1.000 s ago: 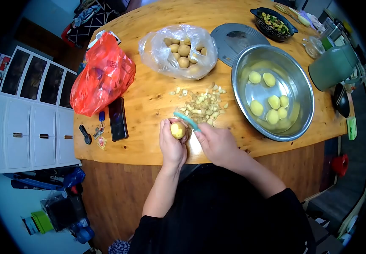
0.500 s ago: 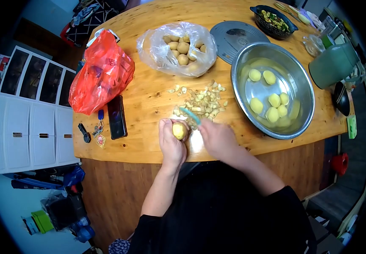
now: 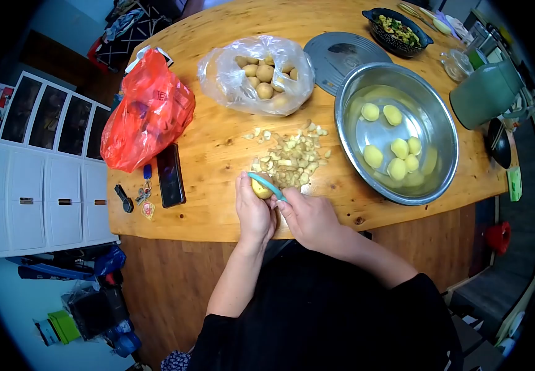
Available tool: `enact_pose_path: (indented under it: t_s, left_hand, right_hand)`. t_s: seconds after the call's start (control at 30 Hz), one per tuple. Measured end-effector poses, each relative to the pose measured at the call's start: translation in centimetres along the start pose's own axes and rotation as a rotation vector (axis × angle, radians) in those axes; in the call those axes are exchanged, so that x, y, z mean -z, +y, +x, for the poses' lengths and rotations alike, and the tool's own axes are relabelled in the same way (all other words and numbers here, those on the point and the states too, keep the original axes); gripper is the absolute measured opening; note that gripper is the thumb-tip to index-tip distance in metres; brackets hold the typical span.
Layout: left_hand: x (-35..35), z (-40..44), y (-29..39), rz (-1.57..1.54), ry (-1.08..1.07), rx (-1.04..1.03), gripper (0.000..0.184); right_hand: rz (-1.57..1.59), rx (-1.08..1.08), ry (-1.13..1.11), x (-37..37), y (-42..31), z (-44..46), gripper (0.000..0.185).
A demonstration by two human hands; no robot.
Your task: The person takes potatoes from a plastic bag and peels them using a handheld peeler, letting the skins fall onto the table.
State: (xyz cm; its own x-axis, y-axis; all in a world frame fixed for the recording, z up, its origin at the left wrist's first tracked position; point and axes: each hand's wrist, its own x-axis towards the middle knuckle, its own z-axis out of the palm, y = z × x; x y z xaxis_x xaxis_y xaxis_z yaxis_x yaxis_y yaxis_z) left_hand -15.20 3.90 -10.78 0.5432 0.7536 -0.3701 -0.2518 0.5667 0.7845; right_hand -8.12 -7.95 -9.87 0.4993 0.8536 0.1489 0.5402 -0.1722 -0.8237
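Observation:
My left hand is closed around a partly peeled potato near the table's front edge. A teal peeler is gripped in my right hand, its head lying against the top of that potato. Just beyond both hands, potato peelings are heaped on the wood. To the right stands a steel basin with several peeled potatoes in water. Farther back, a clear plastic bag lies open around several unpeeled potatoes.
On the left are a red plastic bag, a phone and keys. A grey round board lies behind the basin. At right stand a green pitcher and a dark dish of food.
My right hand has brought the peeler left and down onto the potato, from a spot above the peelings. My left hand keeps its hold on the potato.

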Motion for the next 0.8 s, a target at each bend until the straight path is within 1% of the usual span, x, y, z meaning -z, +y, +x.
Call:
enact_pose_path:
  t_s: [0.17,0.3,0.33,0.4,0.5,0.53,0.63,0.67,0.77,0.8]
  left_hand:
    - [0.1,-0.1,-0.4,0.016,-0.008,-0.063,0.029]
    - [-0.2,-0.1,0.0,0.015,-0.026,-0.044,0.025]
    - [-0.1,-0.1,0.1,0.022,-0.024,-0.03,0.024]
    - [-0.2,-0.3,0.3,-0.004,-0.087,-0.061,0.023]
    - [0.2,0.2,0.7,0.013,-0.138,-0.056,0.023]
    - [0.5,0.3,0.9,0.029,-0.148,-0.039,0.023]
    - [0.6,0.3,1.5,0.046,-0.141,-0.009,0.027]
    - [1.2,0.3,1.4,0.069,-0.167,-0.028,0.033]
    - [0.6,-0.4,1.6,0.19,-0.125,-0.096,0.031]
    - [0.4,-0.5,1.7,0.223,-0.111,-0.117,0.019]
  right_hand:
    - [-0.044,0.061,0.0,0.1,-0.5,0.0,0.018]
    - [-0.106,0.068,-0.018,0.2,-0.1,0.0,0.019]
    - [-0.124,-0.016,-0.018,0.2,0.6,0.3,0.019]
    - [-0.159,-0.186,-0.016,0.4,2.2,1.2,0.019]
    - [0.151,-0.122,0.032,2.2,2.2,1.3,0.02]
    - [0.214,-0.078,0.036,2.3,2.1,1.3,0.025]
    - [0.97,-0.49,-0.277,2.2,2.4,1.8,0.031]
    - [1.174,-0.648,-0.301,2.5,2.1,1.6,0.034]
    - [1.323,-0.648,-0.397,2.5,2.7,1.5,0.034]
    - [1.135,-0.585,-0.323,1.7,2.7,1.7,0.035]
